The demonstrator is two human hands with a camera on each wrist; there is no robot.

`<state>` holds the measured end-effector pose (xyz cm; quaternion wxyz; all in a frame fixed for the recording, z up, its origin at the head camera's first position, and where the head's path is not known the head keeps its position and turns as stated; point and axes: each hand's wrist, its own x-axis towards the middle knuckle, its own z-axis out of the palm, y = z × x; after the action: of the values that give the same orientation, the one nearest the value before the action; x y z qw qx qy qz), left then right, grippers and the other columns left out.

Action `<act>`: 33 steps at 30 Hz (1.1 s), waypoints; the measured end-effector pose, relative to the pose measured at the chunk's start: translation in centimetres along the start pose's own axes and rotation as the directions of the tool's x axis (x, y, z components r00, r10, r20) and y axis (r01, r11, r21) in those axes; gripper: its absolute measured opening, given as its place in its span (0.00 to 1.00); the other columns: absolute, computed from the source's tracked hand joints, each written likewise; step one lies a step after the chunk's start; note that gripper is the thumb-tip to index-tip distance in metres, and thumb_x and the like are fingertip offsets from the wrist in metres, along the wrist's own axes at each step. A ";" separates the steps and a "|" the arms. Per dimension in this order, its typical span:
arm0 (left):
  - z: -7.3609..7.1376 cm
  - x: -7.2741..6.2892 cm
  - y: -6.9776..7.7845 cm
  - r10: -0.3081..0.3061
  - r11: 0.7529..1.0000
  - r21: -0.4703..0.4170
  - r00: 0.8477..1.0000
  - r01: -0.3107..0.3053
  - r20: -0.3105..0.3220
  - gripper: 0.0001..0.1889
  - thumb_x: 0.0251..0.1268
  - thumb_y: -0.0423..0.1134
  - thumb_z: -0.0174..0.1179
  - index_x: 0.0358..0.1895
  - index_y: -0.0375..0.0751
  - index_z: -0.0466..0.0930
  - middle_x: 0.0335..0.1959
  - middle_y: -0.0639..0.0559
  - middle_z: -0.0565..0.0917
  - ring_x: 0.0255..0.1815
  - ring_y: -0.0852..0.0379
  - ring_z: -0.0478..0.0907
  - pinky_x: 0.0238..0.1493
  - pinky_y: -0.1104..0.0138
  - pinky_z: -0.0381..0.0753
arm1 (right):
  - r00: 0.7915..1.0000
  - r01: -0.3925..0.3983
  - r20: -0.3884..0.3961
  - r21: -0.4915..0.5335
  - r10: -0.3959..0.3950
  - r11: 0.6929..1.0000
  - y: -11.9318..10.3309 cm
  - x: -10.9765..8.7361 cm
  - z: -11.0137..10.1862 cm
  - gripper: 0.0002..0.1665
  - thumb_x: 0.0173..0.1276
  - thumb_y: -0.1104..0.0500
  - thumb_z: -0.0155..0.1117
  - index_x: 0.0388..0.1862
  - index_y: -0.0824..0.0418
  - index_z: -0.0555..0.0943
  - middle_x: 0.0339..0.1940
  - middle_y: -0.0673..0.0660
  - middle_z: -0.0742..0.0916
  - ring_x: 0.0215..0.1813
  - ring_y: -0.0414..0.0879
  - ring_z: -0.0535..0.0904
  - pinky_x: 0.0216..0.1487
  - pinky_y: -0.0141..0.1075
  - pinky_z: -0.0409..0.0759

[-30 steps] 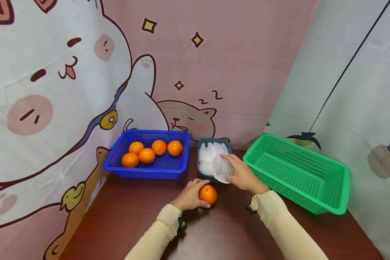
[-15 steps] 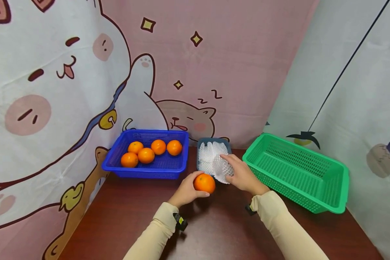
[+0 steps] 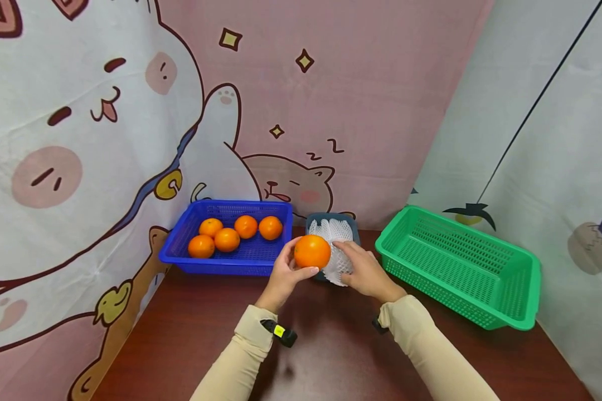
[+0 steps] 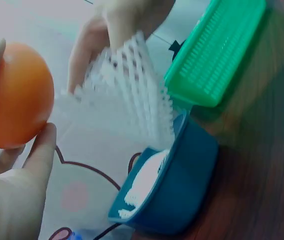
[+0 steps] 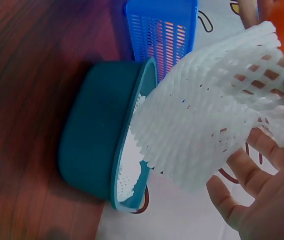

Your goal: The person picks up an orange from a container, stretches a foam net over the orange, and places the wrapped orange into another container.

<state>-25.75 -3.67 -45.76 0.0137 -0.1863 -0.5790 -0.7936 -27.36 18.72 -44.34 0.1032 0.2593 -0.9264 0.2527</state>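
My left hand [image 3: 282, 278] grips an orange [image 3: 312, 252] between thumb and fingers, raised above the table. Just to its right, my right hand [image 3: 365, 273] holds a white foam net sleeve [image 5: 196, 110] by its edge. The sleeve's mesh end is spread wide and faces the orange; in the head view the two are close, and I cannot tell there whether they touch. Behind both hands stands a small dark teal box [image 4: 186, 185] with more white foam nets [image 3: 334, 227] in it, partly hidden by the orange and the held sleeve.
At the back left, a blue basket [image 3: 241, 267] holds several oranges [image 3: 227, 240]. A green basket [image 3: 446, 281] stands to the right with nothing seen inside. The brown table [image 3: 326, 356] meets a printed cloth backdrop [image 3: 371, 111] behind the containers.
The orange has been lifted off the table by my left hand and carried up and away from me to beside the sleeve. My right hand has shifted slightly left with the sleeve.
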 end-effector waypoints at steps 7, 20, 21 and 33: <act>1.2 -0.3 -0.2 0.058 0.997 0.061 0.998 -0.056 -0.020 0.39 0.49 0.26 0.71 0.67 0.32 0.64 0.60 0.40 0.73 0.53 0.49 0.76 0.56 0.62 0.75 | 0.998 0.040 -0.037 -0.019 -0.041 0.999 -0.1 0.2 1.3 0.42 0.48 0.63 0.72 0.66 0.59 0.72 0.61 0.54 0.78 0.58 0.50 0.75 0.54 0.54 0.70; 2.3 -1.8 0.8 0.075 0.964 0.255 0.997 -0.071 -0.005 0.40 0.49 0.30 0.72 0.68 0.27 0.63 0.69 0.34 0.60 0.60 0.40 0.70 0.58 0.51 0.72 | 0.993 0.074 -0.097 0.049 -0.069 0.996 -0.4 0.5 2.2 0.44 0.47 0.59 0.79 0.66 0.58 0.73 0.58 0.54 0.79 0.55 0.52 0.77 0.53 0.55 0.72; 2.2 -1.8 0.6 0.052 0.976 0.212 0.999 -0.051 0.003 0.41 0.50 0.29 0.72 0.68 0.28 0.62 0.69 0.34 0.61 0.59 0.40 0.72 0.58 0.50 0.72 | 0.992 0.082 -0.100 0.064 -0.075 0.995 -0.4 0.5 2.3 0.46 0.46 0.60 0.80 0.67 0.59 0.72 0.59 0.55 0.79 0.55 0.52 0.77 0.54 0.55 0.73; 1.2 -1.9 -0.9 0.009 0.987 0.161 1.000 -0.012 0.020 0.40 0.49 0.23 0.69 0.67 0.30 0.59 0.59 0.38 0.74 0.54 0.46 0.76 0.55 0.61 0.76 | 0.987 0.038 -0.158 0.139 -0.016 0.990 -0.3 -0.4 2.3 0.50 0.54 0.69 0.72 0.75 0.51 0.63 0.66 0.56 0.73 0.54 0.53 0.77 0.50 0.50 0.79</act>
<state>-23.87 -2.63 -46.89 0.0274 -0.1950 -0.6404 -0.7424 -27.02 17.42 -46.30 0.1605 0.2577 -0.8916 0.3359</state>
